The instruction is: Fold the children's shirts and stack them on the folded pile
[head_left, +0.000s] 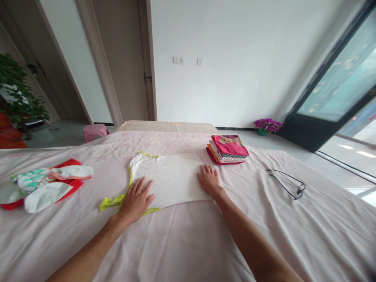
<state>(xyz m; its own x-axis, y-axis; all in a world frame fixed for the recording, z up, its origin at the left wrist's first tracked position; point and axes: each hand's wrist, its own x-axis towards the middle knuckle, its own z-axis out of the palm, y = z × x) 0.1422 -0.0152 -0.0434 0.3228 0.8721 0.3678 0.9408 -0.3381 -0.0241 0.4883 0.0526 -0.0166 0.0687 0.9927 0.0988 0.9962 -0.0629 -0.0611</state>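
A white sleeveless top [173, 182] with yellow-green trim lies spread flat on its side, its neck end to the left and its hem to the right. My left hand [136, 199] rests palm down on the neck end, fingers stretched out. Beside that wrist a yellow-green bow [110, 202] sticks out from the trim. My right hand [208, 180] lies flat at the hem, its fingers slightly apart. Just beyond it is a stack of folded clothes [228, 149], with a pink-red piece on top.
Pale pink sheet [182, 243] covers the surface, wrinkled at right. At left lie crumpled red and white clothes [55, 182]. Black-framed glasses [298, 188] sit at right. Beyond the edge stand a pink stool [95, 132] and a pot of purple flowers [267, 126].
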